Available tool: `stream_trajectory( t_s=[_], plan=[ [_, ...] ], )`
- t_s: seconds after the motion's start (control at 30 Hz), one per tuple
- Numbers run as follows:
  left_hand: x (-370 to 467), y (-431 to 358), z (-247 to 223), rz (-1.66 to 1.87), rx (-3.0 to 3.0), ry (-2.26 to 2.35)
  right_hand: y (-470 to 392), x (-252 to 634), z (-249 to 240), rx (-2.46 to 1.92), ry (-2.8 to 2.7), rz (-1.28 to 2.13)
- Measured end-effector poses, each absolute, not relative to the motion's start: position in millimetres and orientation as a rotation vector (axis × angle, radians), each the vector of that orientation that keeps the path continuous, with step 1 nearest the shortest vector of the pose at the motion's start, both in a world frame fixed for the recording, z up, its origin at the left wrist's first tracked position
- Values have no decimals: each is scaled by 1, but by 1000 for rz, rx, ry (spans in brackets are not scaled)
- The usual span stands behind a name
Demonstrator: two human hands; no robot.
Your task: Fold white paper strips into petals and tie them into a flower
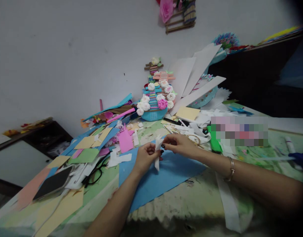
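My left hand (147, 158) is closed around a narrow rolled or folded piece of white paper (157, 161), which stands nearly upright between thumb and fingers. Close beside its upper part is my right hand (176, 143), its fingers bent in a pinch near the paper's edge. Whatever those right fingertips hold, if anything, is too small to make out. Beneath both hands lies a large blue sheet (161, 182) on the table. To the left of the hands rest white paper scraps (119, 158) and a pink paper piece (125, 140).
Paper-flower guitar ornaments (155, 113) stand at the back against the wall. A dark phone (53, 182) and black-framed glasses (95, 176) lie left. A green object (214, 140) and pens (172, 121) are right of centre. A white strip (227, 200) hangs over the front edge.
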State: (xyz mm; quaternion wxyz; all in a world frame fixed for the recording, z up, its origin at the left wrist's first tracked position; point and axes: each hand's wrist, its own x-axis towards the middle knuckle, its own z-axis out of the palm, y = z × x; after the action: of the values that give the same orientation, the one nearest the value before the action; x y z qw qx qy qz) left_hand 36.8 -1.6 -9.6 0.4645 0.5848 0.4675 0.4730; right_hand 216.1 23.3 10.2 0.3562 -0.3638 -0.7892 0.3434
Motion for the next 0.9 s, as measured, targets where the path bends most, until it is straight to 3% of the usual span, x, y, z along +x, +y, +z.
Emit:
stream_trajectory(
  t_s=[0.17,0.3,0.5,0.9],
  plan=[
    [37,-1,-11,1166,1506,1294,23,213,7,-957,-2099,1009],
    [35,0,-13,1177,1605,1439,24,214,9,-1061,-2116,889],
    [34,-2,-9,1224,1733,1592,16,210,8,-856,-2075,1073],
    [36,-3,-8,1252,1415,1479,13,210,9,-915,-1869,1410]
  ],
)
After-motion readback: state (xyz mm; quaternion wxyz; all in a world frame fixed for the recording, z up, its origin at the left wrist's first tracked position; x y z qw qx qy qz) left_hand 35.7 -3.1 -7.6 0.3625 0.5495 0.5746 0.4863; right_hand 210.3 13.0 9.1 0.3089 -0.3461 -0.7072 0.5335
